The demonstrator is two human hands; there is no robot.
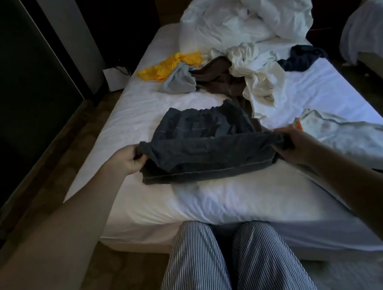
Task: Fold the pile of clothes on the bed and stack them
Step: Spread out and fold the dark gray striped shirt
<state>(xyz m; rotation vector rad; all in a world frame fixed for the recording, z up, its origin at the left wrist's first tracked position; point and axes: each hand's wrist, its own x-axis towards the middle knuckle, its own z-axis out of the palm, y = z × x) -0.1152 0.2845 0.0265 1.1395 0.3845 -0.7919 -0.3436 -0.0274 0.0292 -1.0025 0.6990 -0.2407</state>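
Observation:
A dark grey pair of shorts [204, 140] with thin stripes lies spread on the white bed [217, 200], its near part doubled over. My left hand [126, 159] grips the folded edge at its left corner. My right hand [295, 144] grips the right corner of the same edge. Behind the shorts lies the loose pile: a yellow garment [170, 67], a light grey one [179, 79], a brown one [215, 78], a cream-white one [257, 77] and a navy one [301, 58].
A folded white garment with an orange detail [355, 140] lies on the bed's right side. A crumpled white duvet [248, 8] fills the head end. A second bed [372, 31] stands at right. My striped trouser legs [226, 269] touch the bed's foot.

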